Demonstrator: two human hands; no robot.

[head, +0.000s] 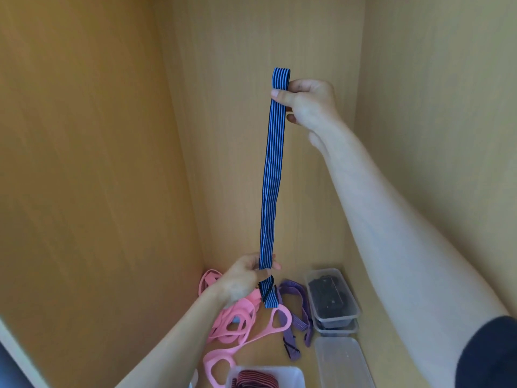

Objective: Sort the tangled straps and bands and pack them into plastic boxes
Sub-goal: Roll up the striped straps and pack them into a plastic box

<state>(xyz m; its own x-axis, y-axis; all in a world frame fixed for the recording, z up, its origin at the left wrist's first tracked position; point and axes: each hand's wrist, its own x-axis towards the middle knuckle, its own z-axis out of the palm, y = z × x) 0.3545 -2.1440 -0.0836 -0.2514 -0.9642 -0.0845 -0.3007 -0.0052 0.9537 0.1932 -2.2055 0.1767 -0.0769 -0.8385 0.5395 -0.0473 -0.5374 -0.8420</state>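
Blue striped strap (270, 175) hangs taut, vertical, above pink bands (235, 323).

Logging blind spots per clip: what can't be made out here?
Head view only.
- Front box: cut off by the bottom edge.
- Stacked boxes: dark contents too small to identify.
- Pink bands: partly behind the left hand pinching the blue strap.

We see a wood-grain back panel (237, 37) behind the upper grip, a left panel (84, 135) and right panel (433, 79) flanking it, and the floor (268, 357) beneath the lower grip.
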